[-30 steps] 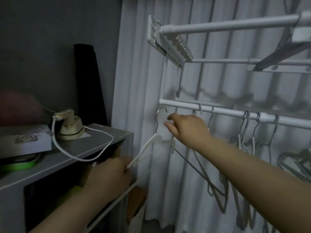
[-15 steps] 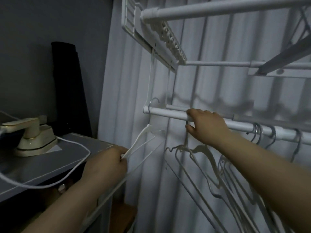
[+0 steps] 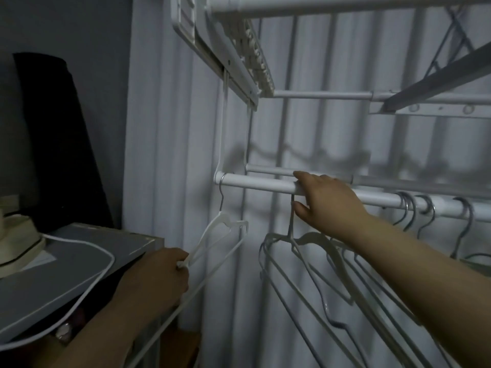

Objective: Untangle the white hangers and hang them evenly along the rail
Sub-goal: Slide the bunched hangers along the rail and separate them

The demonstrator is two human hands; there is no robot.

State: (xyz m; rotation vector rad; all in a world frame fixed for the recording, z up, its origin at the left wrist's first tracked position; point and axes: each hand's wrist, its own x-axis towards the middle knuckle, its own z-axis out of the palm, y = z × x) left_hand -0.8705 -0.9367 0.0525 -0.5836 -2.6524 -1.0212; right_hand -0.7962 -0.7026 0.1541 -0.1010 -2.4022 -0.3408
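rail [image 3: 255, 183]: ran left to right in front of the curtain [image 3: 318, 144], below the upper rack [image 3: 239, 62].
end hanger [image 3: 225, 224]: hung at the rail's left end, its lower arm held in the left hand [image 3: 159, 277], down to the left.
right hand [image 3: 326, 205]: on the rail, right of the end hanger, fingers over, thumb under.
hanger bunch [image 3: 318, 251]: hung below the right hand.
hooks [image 3: 414, 208]: farther right on the rail.
cabinet [image 3: 87, 251]: left of and below the rail, a cable [image 3: 103, 266] on top.

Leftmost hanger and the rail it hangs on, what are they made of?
The hanger body looks like matte white plastic: flat, moulded shoulders. Its hook looks like bare metal wire: thin, grey, slight glint. The rail is a smooth white tube with soft sheen, probably painted or coated metal; not certain.
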